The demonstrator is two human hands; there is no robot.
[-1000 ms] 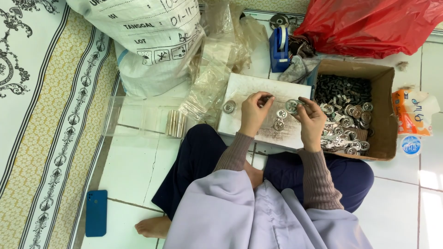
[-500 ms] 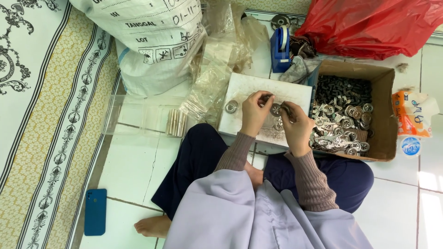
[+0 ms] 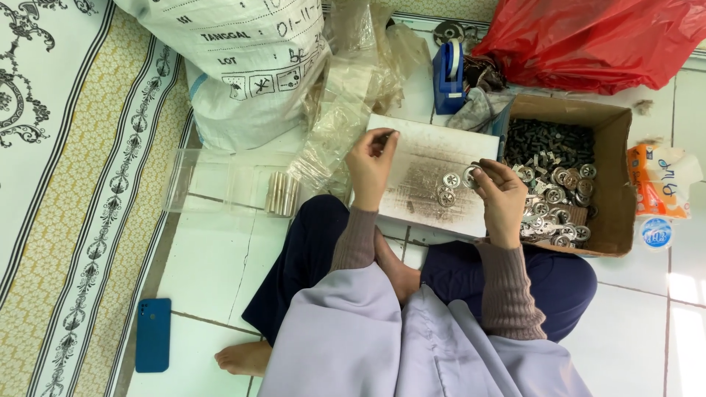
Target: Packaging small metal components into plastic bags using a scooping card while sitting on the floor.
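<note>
Pinching a small dark part, left hand [image 3: 371, 163] hovers over white board [image 3: 434, 176]; right hand [image 3: 500, 192] grips metal disc [image 3: 469, 175]

One head-worn camera looks steeply down from above the seated person; it faces the tiled floor [image 3: 220, 257]; lap and board [image 3: 426, 158] sit near, mid-frame.

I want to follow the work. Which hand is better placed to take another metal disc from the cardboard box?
Probably the right hand: it hovers at the white board's right edge, next to the cardboard box of metal discs. The left hand is farther away.
</note>
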